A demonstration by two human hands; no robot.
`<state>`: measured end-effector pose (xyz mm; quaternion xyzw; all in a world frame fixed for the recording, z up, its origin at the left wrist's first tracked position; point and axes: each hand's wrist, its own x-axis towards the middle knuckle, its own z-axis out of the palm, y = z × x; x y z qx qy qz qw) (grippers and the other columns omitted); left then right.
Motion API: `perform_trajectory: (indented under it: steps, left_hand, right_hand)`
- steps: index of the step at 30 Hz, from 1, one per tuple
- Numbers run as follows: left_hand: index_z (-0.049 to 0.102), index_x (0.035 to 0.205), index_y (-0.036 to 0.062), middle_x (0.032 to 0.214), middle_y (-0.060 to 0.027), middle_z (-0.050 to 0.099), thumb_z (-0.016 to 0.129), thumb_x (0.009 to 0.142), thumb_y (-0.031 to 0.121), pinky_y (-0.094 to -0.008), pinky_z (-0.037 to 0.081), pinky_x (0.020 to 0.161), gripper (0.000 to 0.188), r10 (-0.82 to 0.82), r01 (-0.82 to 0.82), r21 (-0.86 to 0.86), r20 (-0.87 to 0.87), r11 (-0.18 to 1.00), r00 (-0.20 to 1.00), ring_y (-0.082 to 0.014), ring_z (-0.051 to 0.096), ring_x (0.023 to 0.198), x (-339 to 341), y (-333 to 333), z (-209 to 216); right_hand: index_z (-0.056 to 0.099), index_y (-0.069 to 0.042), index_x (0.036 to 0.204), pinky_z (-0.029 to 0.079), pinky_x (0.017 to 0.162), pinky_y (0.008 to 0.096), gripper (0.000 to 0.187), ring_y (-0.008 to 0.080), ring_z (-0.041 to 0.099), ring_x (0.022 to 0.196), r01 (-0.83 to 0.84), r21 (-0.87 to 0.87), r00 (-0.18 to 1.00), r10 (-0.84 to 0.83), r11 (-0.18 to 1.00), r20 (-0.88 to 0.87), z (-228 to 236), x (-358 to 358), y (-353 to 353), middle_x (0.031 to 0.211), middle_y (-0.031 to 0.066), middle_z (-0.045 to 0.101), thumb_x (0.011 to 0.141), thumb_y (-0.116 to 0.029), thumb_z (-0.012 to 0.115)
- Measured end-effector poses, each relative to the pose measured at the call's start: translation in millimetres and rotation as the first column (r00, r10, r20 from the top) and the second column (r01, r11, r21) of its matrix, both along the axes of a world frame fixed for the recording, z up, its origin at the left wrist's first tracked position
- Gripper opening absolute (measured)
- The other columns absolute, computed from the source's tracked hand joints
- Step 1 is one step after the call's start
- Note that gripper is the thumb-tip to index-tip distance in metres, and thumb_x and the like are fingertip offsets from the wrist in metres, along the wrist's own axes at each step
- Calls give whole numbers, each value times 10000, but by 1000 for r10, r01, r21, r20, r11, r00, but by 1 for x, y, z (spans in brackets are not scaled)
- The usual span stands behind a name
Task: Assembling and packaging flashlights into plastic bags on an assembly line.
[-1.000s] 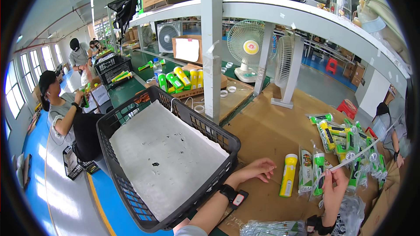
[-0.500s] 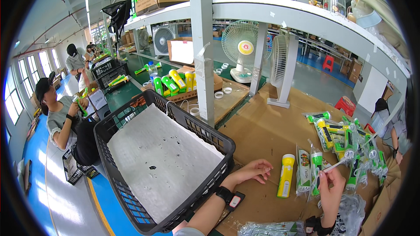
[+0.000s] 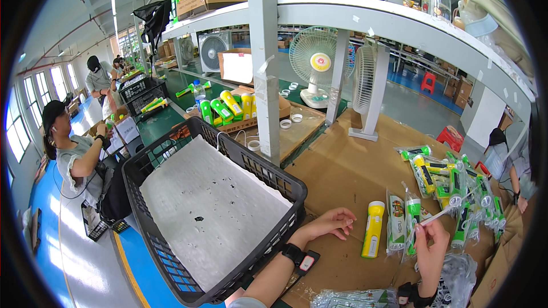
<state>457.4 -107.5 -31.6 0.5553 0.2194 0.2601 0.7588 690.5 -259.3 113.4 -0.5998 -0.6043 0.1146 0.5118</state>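
Observation:
My left hand [image 3: 334, 223] rests above the brown cardboard table cover, fingers loosely bent and apart, holding nothing. Just right of it lies a yellow flashlight [image 3: 373, 229], not touched by the fingers. In my right hand [image 3: 432, 245] a thin white strip [image 3: 439, 215] is pinched between thumb and fingers; whether it is a cord or a strap I cannot tell. Beside that hand are two bagged flashlights, one with a green body [image 3: 412, 217] and one in a printed clear bag [image 3: 395, 222]. Both wrists wear black bands.
A black plastic crate [image 3: 299, 194] lined with a grey sheet stands to the left. Bagged green and yellow flashlights [image 3: 456, 185] are heaped at right. Flat clear bags [image 3: 354, 298] lie at the near edge. A shelf post [image 3: 265, 97] and fans [image 3: 319, 63] stand beyond.
My hands and the white strip stay practically where they were. At the far left, the seated co-worker has turned the head and lowered the hands.

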Motion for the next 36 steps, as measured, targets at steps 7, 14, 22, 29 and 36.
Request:
perform_trajectory:
  steps: [7, 14, 22, 29, 36]
  left_hand:
    - [506, 1209, 54, 1009, -53, 583, 586, 932, 206, -295, 554, 786, 326, -6, 5, 5, 8, 1000, 1000, -124, 604, 884, 0, 0, 2]
    - [507, 1208, 55, 1010, -58, 585, 584, 932, 202, -295, 554, 781, 322, -2, 2, -6, 1, 1000, 1000, -123, 606, 876, 0, 1, 0]
    - [510, 1204, 59, 999, -54, 588, 583, 934, 204, -292, 553, 776, 316, 2, -2, -1, -1, 1000, 1000, -123, 608, 878, 0, 1, 1]
    - [509, 1210, 61, 1005, -54, 589, 579, 940, 207, -296, 556, 786, 315, 0, 0, 5, -3, 1000, 1000, -126, 608, 885, -1, 0, 0]
    - [515, 1177, 50, 977, -53, 580, 599, 944, 234, -306, 572, 757, 308, -1, 1, 17, 20, 1000, 1000, -121, 605, 859, 2, 2, -2]
  right_hand:
    - [572, 13, 856, 330, 471, 217, 40, 55, 462, 521, -13, -7, 1000, 13, 1000, -10, 1, 2, -2, 633, 18, 560, 870, -3, 606]
    - [590, -8, 860, 359, 513, 226, 75, 116, 531, 661, 75, 203, 985, -104, 976, 137, 7, -10, 4, 847, 53, 615, 809, 33, 627]
    - [599, -36, 888, 376, 543, 248, 125, 119, 546, 706, 11, 46, 989, -17, 999, 145, 2, 1, -1, 822, 36, 625, 796, 37, 642]
    - [585, -32, 904, 386, 581, 247, 127, 125, 542, 730, 15, 151, 999, -19, 988, 29, -3, 0, 2, 883, 51, 613, 812, 47, 623]
    - [603, -25, 1015, 404, 598, 237, 214, 107, 536, 739, 87, 208, 995, -74, 974, -70, -6, 2, 2, 901, 41, 587, 825, 72, 588]
